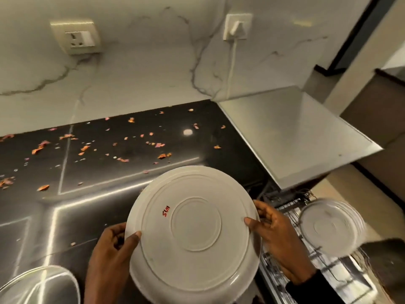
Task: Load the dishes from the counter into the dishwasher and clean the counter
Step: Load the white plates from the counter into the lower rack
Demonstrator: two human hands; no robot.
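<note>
From my remote seat I look down on a marbled wall [153, 73] and, below it, the black polished surface [98, 172] that fills the left and middle of the view. Against its right edge stands a steel-topped unit [295, 132]. Under that, a wire dishwasher rack [285, 270] is pulled out.

The plate [195, 227], large and pale, is held upside down above the front right corner of the surface. Its foot ring and a small red mark face me. A stack of plates [328, 227] stands tilted in the rack, well to the right of it and rather blurred. A steel vessel [39, 286] sits at the front left corner, cut off by the frame.

My left hand [111, 244] grips the plate's left rim, thumb on the underside and fingers curled behind. My right hand [274, 229] clamps the right rim the same way, a dark sleeve at its wrist.

Orange and pink scraps [163, 156] lie scattered toward the back edge of the surface. On the wall there is a socket [76, 38] at left, and a plug [237, 27] with a white cable [231, 66] dropping toward the back right corner.
</note>
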